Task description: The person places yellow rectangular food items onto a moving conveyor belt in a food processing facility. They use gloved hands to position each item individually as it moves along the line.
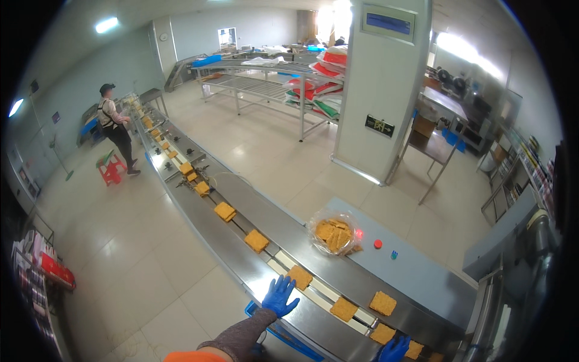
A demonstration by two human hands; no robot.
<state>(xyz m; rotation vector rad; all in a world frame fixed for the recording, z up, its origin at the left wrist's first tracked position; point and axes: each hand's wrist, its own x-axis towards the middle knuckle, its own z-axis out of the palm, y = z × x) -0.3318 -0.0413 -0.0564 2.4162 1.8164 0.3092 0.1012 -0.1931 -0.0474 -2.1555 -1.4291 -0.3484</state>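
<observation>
My left hand, in a blue glove with its fingers spread, rests at the conveyor's near edge; its fingertips reach the corner of a square golden cracker-like piece. At the bottom, my right hand, also blue-gloved, is at the line beside a square piece and another; its grip is partly hidden. One piece lies on the conveyor track between my hands. Another piece sits on the steel surface beyond the track. Small stacks continue up the conveyor.
A clear plastic bag of broken pieces stands beyond the track, beside a red button on a grey panel. A blue crate is under the near edge. Another person stands at the far end near a red stool.
</observation>
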